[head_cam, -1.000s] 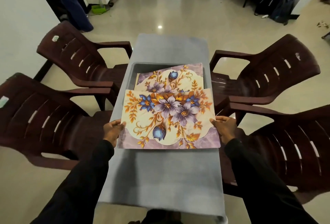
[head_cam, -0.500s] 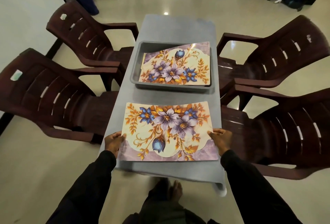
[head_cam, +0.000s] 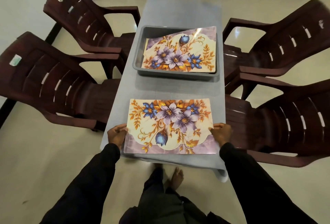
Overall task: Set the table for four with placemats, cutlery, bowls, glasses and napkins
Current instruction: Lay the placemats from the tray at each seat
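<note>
The fingers (head_cam: 122, 129) of the left hand (head_cam: 117, 134) are curled round the left short edge of the placemat (head_cam: 169, 125), which is pinched there close to its near left corner. The placemat is found at the near edge of the table (head_cam: 178, 90), spread over the grey cloth. Whether it is fully set down or held just above the cloth cannot be told. Its long axis is laid across the table's width, from one hand to the other, parallel to the near edge. The flower cluster is pointed toward the far edge and the scalloped purple border toward the person. At the right short edge the same grasp is mirrored by the fingers (head_cam: 215, 128) of the right hand (head_cam: 221, 133), so neither hand is nearer: the mat lies directly between them, inward from each set of fingertips. The coming move is judged to turn on this symmetry, since an even lowering or release would keep the long edge square with the table's near edge. Beyond, toward the far edge, a second placemat (head_cam: 178, 57) is seen tilted in the grey tray (head_cam: 178, 77).
</note>
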